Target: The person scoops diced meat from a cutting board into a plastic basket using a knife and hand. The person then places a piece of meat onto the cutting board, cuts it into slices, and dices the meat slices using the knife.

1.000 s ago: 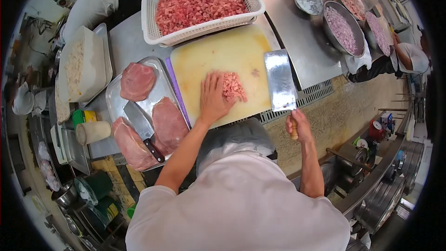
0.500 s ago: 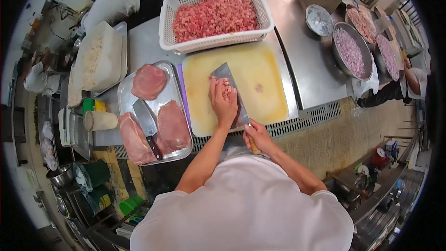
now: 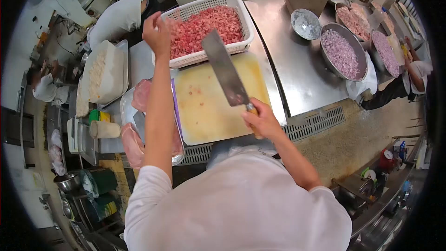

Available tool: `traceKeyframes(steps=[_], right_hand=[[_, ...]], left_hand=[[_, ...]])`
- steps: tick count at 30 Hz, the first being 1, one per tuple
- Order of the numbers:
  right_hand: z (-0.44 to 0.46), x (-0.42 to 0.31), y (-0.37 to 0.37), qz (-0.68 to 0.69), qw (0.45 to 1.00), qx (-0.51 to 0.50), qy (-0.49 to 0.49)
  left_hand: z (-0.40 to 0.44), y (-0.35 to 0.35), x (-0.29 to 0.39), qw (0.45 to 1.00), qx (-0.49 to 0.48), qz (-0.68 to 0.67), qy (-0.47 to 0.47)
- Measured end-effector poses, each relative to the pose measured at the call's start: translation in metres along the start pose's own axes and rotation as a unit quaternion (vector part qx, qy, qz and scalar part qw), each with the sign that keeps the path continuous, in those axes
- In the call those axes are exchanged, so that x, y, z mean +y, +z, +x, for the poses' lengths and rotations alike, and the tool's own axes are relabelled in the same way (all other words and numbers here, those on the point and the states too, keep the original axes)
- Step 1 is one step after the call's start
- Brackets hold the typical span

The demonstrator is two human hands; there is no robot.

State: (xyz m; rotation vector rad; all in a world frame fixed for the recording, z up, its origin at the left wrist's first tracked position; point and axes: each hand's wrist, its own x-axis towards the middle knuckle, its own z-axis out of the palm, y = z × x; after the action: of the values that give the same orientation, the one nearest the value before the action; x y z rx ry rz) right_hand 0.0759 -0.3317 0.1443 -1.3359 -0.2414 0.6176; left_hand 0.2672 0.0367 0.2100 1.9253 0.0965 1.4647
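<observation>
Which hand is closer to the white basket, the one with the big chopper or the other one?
Left. The left hand is up by the basket's left end; the right hand grips the chopper farther back, near the person's body.

Bright, even light glares off the steel table (image 3: 297,74); fisheye edges curve into black.

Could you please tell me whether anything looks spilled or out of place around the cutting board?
Nothing looks seriously amiss. The only small oddity is a few stray bits of meat scattered on the yellowish cutting board, apart from the diced meat heaped in the white basket; they look like ordinary leftovers.
</observation>
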Motion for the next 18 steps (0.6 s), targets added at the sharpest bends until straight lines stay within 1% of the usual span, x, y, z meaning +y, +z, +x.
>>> traceKeyframes(steps=[1, 3, 4, 5, 6, 8, 11, 12, 14, 16, 18], right_hand=[[-0.009, 0.017, -0.017, 0.013, 0.999, 0.016, 0.030], [-0.037, 0.049, -0.048, 0.032, 0.995, 0.048, 0.085], [-0.051, 0.059, -0.061, 0.035, 0.992, 0.063, 0.102], [-0.066, 0.064, -0.069, 0.058, 0.987, 0.093, 0.113], [-0.080, 0.068, -0.075, 0.081, 0.981, 0.123, 0.124], [-0.106, 0.086, -0.094, 0.079, 0.981, 0.126, 0.128], [-0.102, 0.090, -0.101, 0.048, 0.979, 0.128, 0.149], [-0.103, 0.088, -0.100, 0.032, 0.977, 0.127, 0.166], [-0.086, 0.089, -0.094, 0.041, 0.977, 0.124, 0.171], [-0.065, 0.094, -0.087, 0.039, 0.980, 0.116, 0.158], [-0.051, 0.101, -0.080, 0.051, 0.981, 0.105, 0.158]], left_hand=[[-0.014, -0.014, 0.023, 1.000, -0.006, -0.024, -0.003], [-0.072, -0.042, 0.032, 0.986, -0.100, 0.123, -0.044], [-0.113, -0.048, 0.017, 0.984, -0.125, 0.110, -0.062], [-0.150, -0.060, -0.004, 0.961, -0.206, 0.140, -0.116], [-0.186, -0.069, -0.033, 0.925, -0.295, 0.160, -0.177], [-0.246, -0.090, -0.054, 0.911, -0.320, 0.244, -0.085], [-0.285, -0.077, -0.042, 0.897, -0.325, 0.298, -0.026], [-0.291, -0.068, -0.035, 0.903, -0.339, 0.262, -0.029], [-0.281, -0.043, -0.027, 0.914, -0.356, 0.192, -0.034], [-0.281, -0.038, -0.025, 0.900, -0.413, 0.134, -0.028], [-0.282, -0.054, -0.015, 0.884, -0.458, 0.096, -0.026]])
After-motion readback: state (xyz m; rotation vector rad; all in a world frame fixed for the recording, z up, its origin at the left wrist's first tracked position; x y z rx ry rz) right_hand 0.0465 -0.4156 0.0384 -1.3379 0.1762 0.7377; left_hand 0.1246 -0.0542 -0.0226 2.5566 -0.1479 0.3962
